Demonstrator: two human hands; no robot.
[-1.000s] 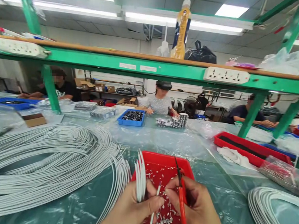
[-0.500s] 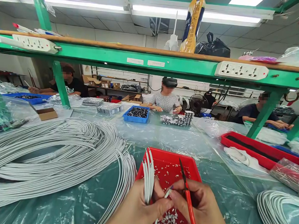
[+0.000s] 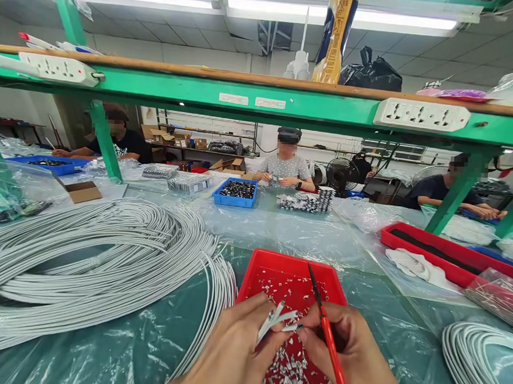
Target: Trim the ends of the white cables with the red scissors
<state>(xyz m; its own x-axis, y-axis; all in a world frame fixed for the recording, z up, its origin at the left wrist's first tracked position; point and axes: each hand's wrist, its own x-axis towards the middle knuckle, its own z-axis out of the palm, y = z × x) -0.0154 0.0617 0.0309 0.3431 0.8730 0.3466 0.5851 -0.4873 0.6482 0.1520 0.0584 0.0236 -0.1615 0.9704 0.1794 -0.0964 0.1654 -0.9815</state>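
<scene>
Left hand (image 3: pixel 231 351), near centre, fingers grasping a small bunch of white cable ends (image 3: pixel 275 325); the ends now fan out low and rightward toward the right hand, where half a second ago they stood upright in a taller bundle above the fist. Right hand (image 3: pixel 355 357) has fingers clenched around the red-handled cutters (image 3: pixel 326 333), blade tip pointing far and up over the red tray (image 3: pixel 256 272); thumb and forefinger also meet one cable end just at the left hand's fingertips. Cutters sit at much the same angle as before. Both hands hover over the near part of the tray, which holds a litter of small white offcuts (image 3: pixel 290 371). The view has shifted slightly: the tray and hands sit a little lower and further right than a second ago. Left on the tabletop (image 3: pixel 145 346), a large coil of white cable (image 3: pixel 85 263), unchanged; a smaller coil (image 3: pixel 480 358) at near right. Far right, a long red tray (image 3: pixel 429 247) with a white cloth (image 3: pixel 411 263) beside it. Across the tabletop, a blue bin (image 3: pixel 237 191) of dark parts, and three other people seated at work.
</scene>
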